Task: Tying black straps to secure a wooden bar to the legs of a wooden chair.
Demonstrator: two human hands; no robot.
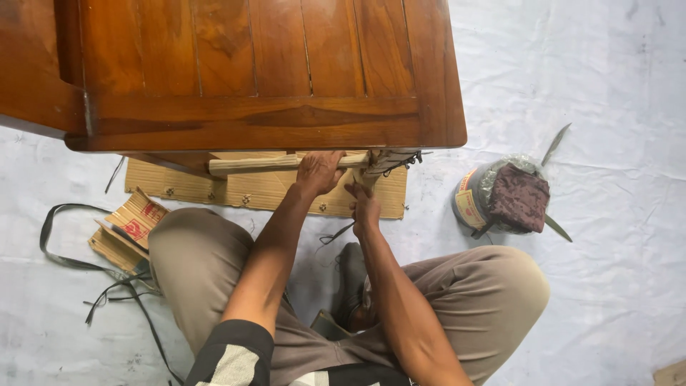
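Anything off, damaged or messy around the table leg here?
Nothing looks damaged. Loose black straps and torn cardboard pieces lie scattered on the white sheet. The left hand grips the paper-wrapped bar; the right hand is at its strapped end.

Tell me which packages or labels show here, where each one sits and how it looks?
Round can: on the white sheet at right, grey wall with a yellow and red label, dark patterned cloth on top.
Cardboard pieces: by the left knee, brown with red and white print.
Flat cardboard: under the wooden furniture, plain brown.
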